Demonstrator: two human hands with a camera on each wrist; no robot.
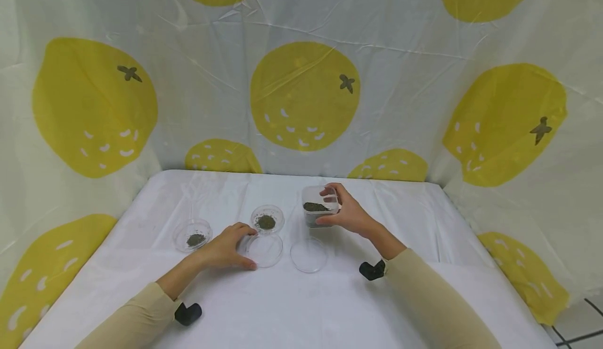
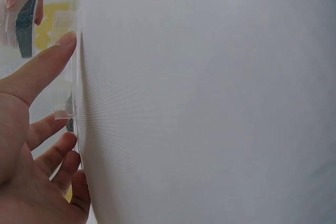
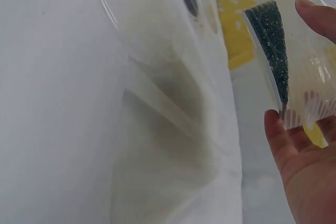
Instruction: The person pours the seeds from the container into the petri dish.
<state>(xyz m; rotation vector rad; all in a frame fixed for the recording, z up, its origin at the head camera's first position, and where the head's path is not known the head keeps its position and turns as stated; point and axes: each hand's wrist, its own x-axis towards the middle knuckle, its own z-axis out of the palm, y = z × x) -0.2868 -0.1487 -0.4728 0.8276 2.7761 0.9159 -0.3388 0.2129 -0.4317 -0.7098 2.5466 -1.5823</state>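
Note:
My right hand (image 1: 350,214) grips a clear plastic tub (image 1: 311,219) from its right side, raised over the table. Dark green granules (image 3: 273,45) lie along one side of the tub in the right wrist view. Thumb and fingers of my left hand (image 1: 226,248) sit around the left side of a clear petri dish (image 1: 269,252) on the table. No granules show in that dish. Just behind it stands a petri dish (image 1: 279,214) with a small heap of greenish granules. Another round clear dish or lid (image 1: 308,257) lies to the right, below the tub.
To the left, beyond my left forearm, a further petri dish (image 1: 180,234) holds dark granules. A white cloth (image 1: 330,307) covers the table. Behind it hangs a curtain (image 1: 400,108) printed with yellow lemons.

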